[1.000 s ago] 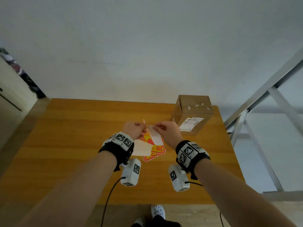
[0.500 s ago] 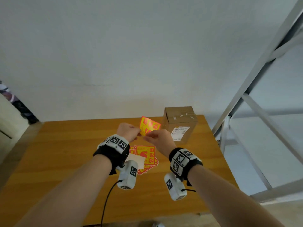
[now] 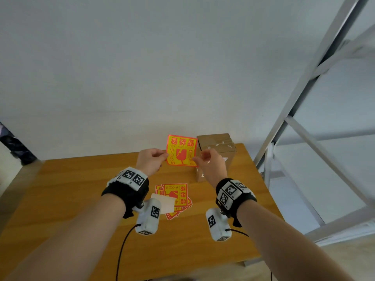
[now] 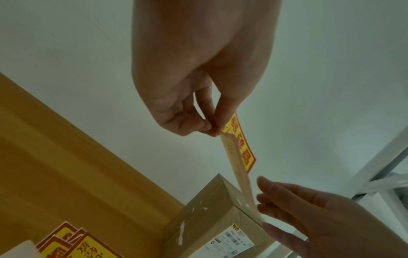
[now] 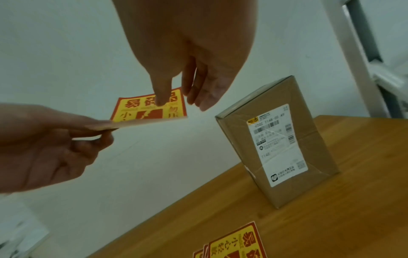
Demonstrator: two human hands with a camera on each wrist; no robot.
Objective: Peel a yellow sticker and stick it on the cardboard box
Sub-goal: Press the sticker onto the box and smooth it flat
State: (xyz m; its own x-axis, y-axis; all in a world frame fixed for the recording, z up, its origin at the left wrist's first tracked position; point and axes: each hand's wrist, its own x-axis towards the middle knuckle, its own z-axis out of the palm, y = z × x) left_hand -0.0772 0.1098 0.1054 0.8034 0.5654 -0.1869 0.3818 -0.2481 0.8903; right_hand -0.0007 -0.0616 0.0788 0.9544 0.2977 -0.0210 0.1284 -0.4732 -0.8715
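A yellow sticker (image 3: 181,150) with red print hangs upright in the air, its printed face toward me, just left of the cardboard box (image 3: 218,144). My left hand (image 3: 151,162) pinches its left edge between thumb and fingers, as the left wrist view shows edge-on (image 4: 237,150). My right hand (image 3: 209,164) holds the right edge lightly, thumb on the printed face (image 5: 162,99), other fingers straight. The box (image 5: 276,139) stands on end at the table's far right, its white shipping label facing me. Part of its front is hidden behind my right hand.
A pile of the same stickers (image 3: 176,194) lies on the wooden table (image 3: 71,189) between my wrists, with a white backing sheet (image 3: 164,201) on its left part. A grey metal shelf frame (image 3: 304,88) stands right of the table. A plain wall rises behind.
The sticker came free of its white backing, which now lies on the pile. Both hands lifted it up and right toward the box, printed face turned to me.
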